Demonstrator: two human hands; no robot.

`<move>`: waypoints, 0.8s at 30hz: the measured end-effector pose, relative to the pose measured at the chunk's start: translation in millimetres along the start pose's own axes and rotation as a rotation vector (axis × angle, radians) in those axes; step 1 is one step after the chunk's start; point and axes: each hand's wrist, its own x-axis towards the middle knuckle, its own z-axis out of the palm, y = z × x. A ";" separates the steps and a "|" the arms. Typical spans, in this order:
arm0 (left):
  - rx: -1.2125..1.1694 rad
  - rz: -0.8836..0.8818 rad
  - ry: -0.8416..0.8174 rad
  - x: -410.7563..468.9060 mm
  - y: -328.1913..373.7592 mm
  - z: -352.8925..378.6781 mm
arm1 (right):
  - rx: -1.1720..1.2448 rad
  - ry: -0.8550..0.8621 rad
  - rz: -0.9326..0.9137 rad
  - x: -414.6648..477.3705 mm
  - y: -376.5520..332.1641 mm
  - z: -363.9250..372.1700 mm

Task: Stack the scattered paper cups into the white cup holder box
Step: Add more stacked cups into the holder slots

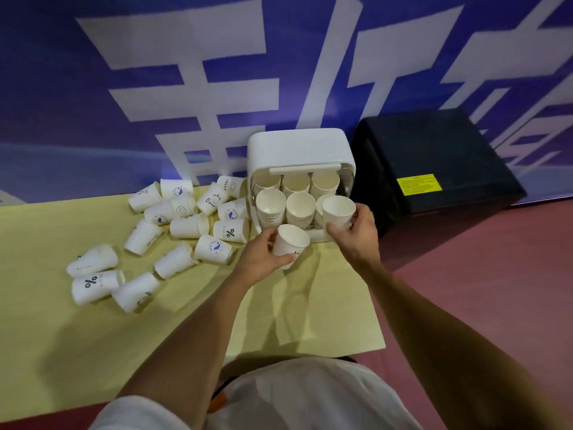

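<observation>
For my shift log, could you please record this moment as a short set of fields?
left hand: holds one paper cup in front of the box
right hand: holds another cup at the box's front right stack
cup holder box: white, open at front, six stacks visible
loose cups: many lying on the yellow table, left of box

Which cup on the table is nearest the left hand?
The cup with the blue round logo, lying on its side just left of the left hand. The other loose cups lie farther left; the hand holds its own cup.
</observation>
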 end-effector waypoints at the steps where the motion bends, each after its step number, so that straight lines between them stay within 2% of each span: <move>1: 0.009 0.003 -0.003 1.9 2.8 1.2 | 0.016 0.017 0.004 4.4 -2.3 -2.5; 7: 0.071 -0.020 -0.004 9.1 13.5 0.7 | 0.067 0.011 0.009 28.4 -13.0 -5.6; 16: 0.018 -0.066 -0.008 14.7 14.4 6.6 | 0.150 0.031 -0.012 46.4 -12.6 -4.6; 24: -0.048 -0.087 -0.038 13.6 11.9 9.6 | -0.015 0.001 -0.083 50.6 -8.2 8.6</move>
